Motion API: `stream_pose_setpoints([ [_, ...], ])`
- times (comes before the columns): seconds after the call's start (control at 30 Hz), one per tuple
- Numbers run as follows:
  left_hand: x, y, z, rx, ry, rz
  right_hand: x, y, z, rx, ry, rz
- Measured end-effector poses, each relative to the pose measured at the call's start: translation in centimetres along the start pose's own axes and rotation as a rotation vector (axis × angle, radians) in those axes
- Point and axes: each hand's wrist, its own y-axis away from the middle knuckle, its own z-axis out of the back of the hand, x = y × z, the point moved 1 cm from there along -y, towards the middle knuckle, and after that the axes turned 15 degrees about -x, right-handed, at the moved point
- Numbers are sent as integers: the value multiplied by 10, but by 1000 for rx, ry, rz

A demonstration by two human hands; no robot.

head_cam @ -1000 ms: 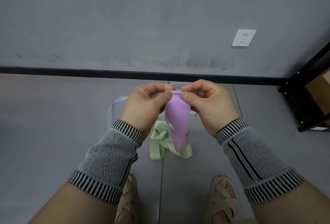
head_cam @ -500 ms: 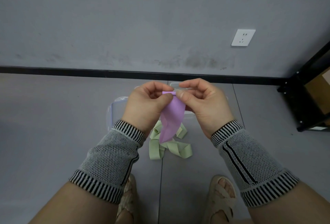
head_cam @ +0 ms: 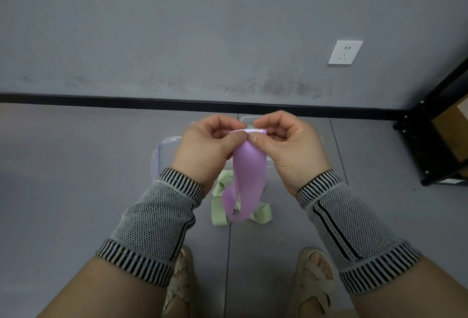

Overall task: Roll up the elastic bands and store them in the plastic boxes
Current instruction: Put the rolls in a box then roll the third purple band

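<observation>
One purple elastic band (head_cam: 249,178) up in the air, its top edge rolled tight and pinched between left hand (head_cam: 207,150) and right hand (head_cam: 286,150), thumbs and curled fingers on the roll; the tail hangs loose. Below it, one green band (head_cam: 217,212) lies tangled on the grey floor (head_cam: 76,178) beside clear plastic boxes (head_cam: 162,155) (mostly hidden, count unclear). Grey wall, one white socket (head_cam: 345,52), black shelf frame (head_cam: 430,125) at right.

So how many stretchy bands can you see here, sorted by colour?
Purple band, held by both hands: 1
Green bands, tangled on the floor: count unclear, at least 1
Total: at least 2
</observation>
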Motion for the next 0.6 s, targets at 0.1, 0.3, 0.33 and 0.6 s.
stream_pose_setpoints([
  [0.1,1,0,1,-13,1,-31,-2,-2,2,-10,9,-48],
  [0.3,1,0,0,-17,-4,-62,-1,-1,2,-35,34,-39],
  [0.33,0,0,0,-18,-2,-63,-1,-1,2,-38,24,-44],
  [0.6,-5,1,2,-38,83,119,-2,-6,6,-99,-103,-107],
])
